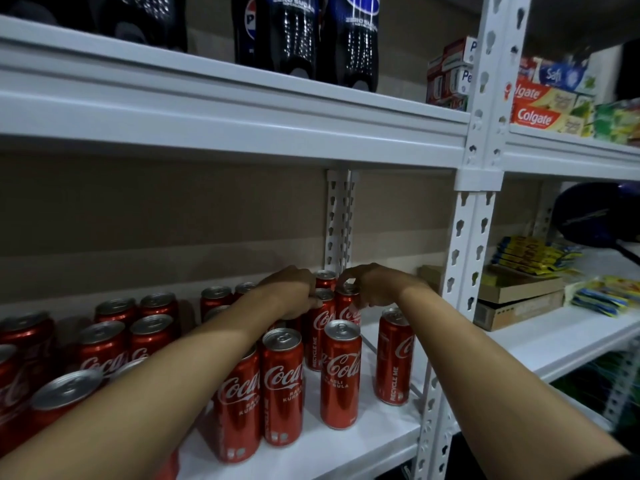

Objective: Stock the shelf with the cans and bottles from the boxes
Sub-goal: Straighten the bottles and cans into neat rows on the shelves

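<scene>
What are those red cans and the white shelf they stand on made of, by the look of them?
The red cans look like thin metal, probably aluminium: bare silvery tops with pull tabs, and glossy printed sides that catch the light. The white shelf and its slotted upright look like painted steel, judging by the smooth, even coat and punched keyhole slots.

A beige wall (173, 216) runs behind white metal racking. Slotted white uprights (479, 216) split it into two bays. The light is dim. In the right bay sit toothpaste boxes (540, 109), yellow packets (530, 254) and a cardboard tray (516, 299).
</scene>
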